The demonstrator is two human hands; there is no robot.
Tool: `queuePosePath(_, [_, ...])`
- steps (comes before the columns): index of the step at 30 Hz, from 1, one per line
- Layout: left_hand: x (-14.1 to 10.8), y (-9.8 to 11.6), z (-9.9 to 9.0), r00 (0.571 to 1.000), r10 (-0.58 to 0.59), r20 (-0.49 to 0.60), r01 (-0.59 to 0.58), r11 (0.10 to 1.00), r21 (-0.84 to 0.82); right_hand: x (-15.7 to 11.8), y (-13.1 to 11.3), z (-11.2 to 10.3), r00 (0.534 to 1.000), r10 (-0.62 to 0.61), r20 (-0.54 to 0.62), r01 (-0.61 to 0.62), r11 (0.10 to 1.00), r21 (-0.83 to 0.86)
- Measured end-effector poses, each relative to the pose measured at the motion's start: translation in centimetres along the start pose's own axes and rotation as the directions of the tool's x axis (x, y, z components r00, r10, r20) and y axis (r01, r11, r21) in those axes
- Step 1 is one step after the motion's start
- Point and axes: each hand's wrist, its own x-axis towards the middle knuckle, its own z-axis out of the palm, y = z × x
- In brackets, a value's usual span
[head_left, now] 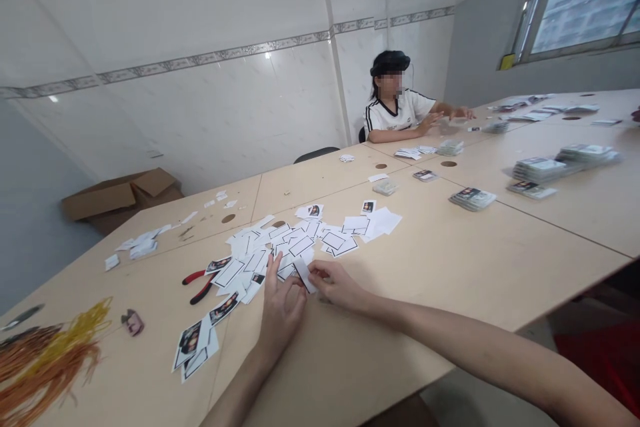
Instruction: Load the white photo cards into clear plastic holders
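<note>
From the head view, the person's right hand (pixel 337 285) pinches a small white card (pixel 305 275) by its edge, thumb and fingers nearly closed on it. The left hand (pixel 283 310) stands just beside it, with its fingertips at the card's lower end; the view does not settle whether they grip it. Both hands are at the near edge of a spread of loose printed cards (pixel 280 243), dozens of them, too overlapped to count, on a pale wooden table (pixel 450 267). Farther along the table, about seven squared stacks of cards (pixel 533 170) are already gathered, while the loose spread remains unstacked. One red-handled pair of pliers (pixel 197 285) lies left of the spread, near a tangle of yellow and orange cords (pixel 50 363). One co-worker (pixel 395 107) sits at the far end, both hands over the table.
</note>
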Motion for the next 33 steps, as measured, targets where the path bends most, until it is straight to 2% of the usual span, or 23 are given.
queuePosePath(7, [-0.06, 0.24, -0.26, 0.998, 0.007, 0.07, -0.004, 0.999, -0.039, -0.01, -0.16, -0.1, 0.999, 0.027, -0.021, -0.027, 1.0, -0.013])
queuePosePath(15, [-0.06, 0.02, -0.12, 0.999, 0.034, 0.024, -0.032, 0.997, -0.076, 0.04, -0.91, -0.33, 1.0, -0.029, -0.004, 0.029, 1.0, -0.008])
queuePosePath(24, [-0.08, 0.17, -0.16, 0.997, 0.016, 0.073, -0.009, 0.996, -0.093, 0.17, -0.41, -0.25, 0.999, -0.047, 0.0, 0.047, 0.999, -0.01])
queuePosePath(33, [-0.07, 0.11, -0.13, 0.994, 0.065, 0.088, -0.057, 0.994, -0.095, -0.06, -0.25, 0.01, 1.0, 0.019, -0.016, -0.019, 0.999, 0.034])
